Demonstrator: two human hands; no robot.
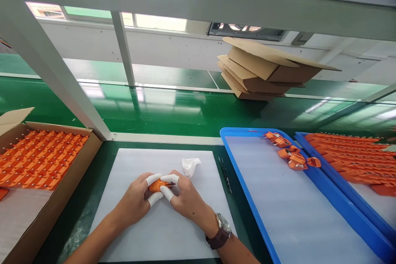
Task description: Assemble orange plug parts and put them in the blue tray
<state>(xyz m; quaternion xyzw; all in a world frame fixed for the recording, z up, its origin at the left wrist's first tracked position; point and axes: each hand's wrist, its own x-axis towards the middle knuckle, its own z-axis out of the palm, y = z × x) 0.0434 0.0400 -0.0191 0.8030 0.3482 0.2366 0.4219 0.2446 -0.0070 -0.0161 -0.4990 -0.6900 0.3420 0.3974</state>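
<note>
In the lower centre, the left hand (131, 200) and right hand (188, 196), fingertips wrapped white, pinch an orange plug-like part (155, 185) between thumbs and forefingers, well inside the edges of a white mat (154, 239). Cardboard box (71, 185) lower left; blue tray (340, 205) lower right. Dark-green worktop (74, 227); windows (161, 22) upper left.

The head view looks forward and down over the hands (188, 199).

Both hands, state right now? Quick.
Left hand: closed, pinching one end of the orange part.
Right hand: closed, pinching the same orange part from the other side.
</note>
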